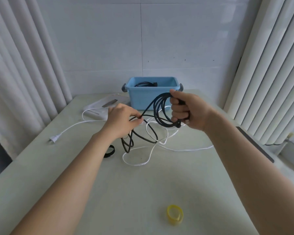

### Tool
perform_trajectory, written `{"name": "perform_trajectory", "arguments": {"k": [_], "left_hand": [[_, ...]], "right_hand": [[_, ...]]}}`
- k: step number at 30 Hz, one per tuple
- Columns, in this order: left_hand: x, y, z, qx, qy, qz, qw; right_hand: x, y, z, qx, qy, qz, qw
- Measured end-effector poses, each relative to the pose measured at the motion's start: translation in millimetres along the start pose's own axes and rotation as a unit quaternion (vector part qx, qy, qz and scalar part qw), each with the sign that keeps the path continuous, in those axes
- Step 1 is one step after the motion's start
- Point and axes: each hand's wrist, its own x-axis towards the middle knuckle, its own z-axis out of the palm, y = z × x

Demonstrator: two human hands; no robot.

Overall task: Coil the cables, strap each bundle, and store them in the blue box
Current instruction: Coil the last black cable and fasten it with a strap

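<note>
Several loops of a black cable (161, 107) are held in the right hand (185, 109), whose fingers are closed firmly round the gathered turns, just in front of the blue box (143, 99). The free run of the same cable is pinched between the thumb and fingertips of the left hand (120, 119), lower and to the left. Beyond that pinch, the remainder lies in loose bends on the table (109, 200). The coil is judged to be roughly half made.

A dark bundle (144, 84) is seen inside the box at the back of the table, so one cable appears to be stored already. A white cable (137, 164) is spread uncoiled over the table, crossed with the black one, and its plug (53, 138) lies far to the left. A black strap (109, 151) is seen beside the left forearm and a yellow strap (175, 216) near the front edge; neither is fastened round anything.

What is left, by this judgement: the black coil is to be finished, strapped and stored, then the white cable likewise.
</note>
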Motion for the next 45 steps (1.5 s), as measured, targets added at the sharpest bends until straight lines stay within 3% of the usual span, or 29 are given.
{"name": "perform_trajectory", "arguments": {"k": [3, 6, 8, 10, 15, 19, 22, 25, 27, 31, 38, 41, 45], "left_hand": [[-4, 8, 3, -0.01, -0.076, 0.003, 0.997], [-11, 12, 3, 0.012, -0.186, -0.011, 0.982], [-12, 15, 5, -0.016, -0.225, -0.012, 0.974], [-12, 20, 7, -0.019, -0.223, 0.003, 0.975], [-14, 39, 9, 0.042, -0.227, 0.076, 0.97], [-16, 38, 7, -0.078, -0.225, 0.071, 0.969], [-13, 34, 6, -0.14, -0.15, 0.059, 0.977], [-10, 38, -2, -0.235, -0.099, 0.063, 0.965], [-8, 38, -8, -0.3, -0.061, 0.066, 0.95], [-6, 37, -16, -0.396, 0.038, 0.048, 0.916], [2, 31, -24, -0.446, 0.206, -0.051, 0.87], [2, 28, -24, -0.458, 0.2, -0.082, 0.862], [-1, 21, -16, -0.415, 0.127, -0.093, 0.896]], "right_hand": [[6, 1, 7, 0.154, 0.054, -0.019, 0.986], [11, -4, 10, 0.298, 0.105, -0.087, 0.945], [11, -12, 6, 0.353, 0.141, -0.137, 0.915], [8, -20, 2, 0.358, 0.157, -0.162, 0.906], [4, -28, -7, 0.265, 0.258, -0.241, 0.897], [6, -27, -24, 0.125, 0.329, -0.264, 0.898], [5, -22, -36, -0.097, 0.372, -0.261, 0.886], [7, -14, -40, -0.267, 0.308, -0.253, 0.877], [11, -6, -40, -0.363, 0.251, -0.198, 0.875], [11, 10, -25, -0.415, 0.116, -0.129, 0.893], [-1, 9, 14, -0.261, -0.06, -0.092, 0.959], [1, 13, 26, -0.138, -0.063, -0.09, 0.984], [2, 13, 31, 0.014, -0.051, -0.066, 0.996]]}}
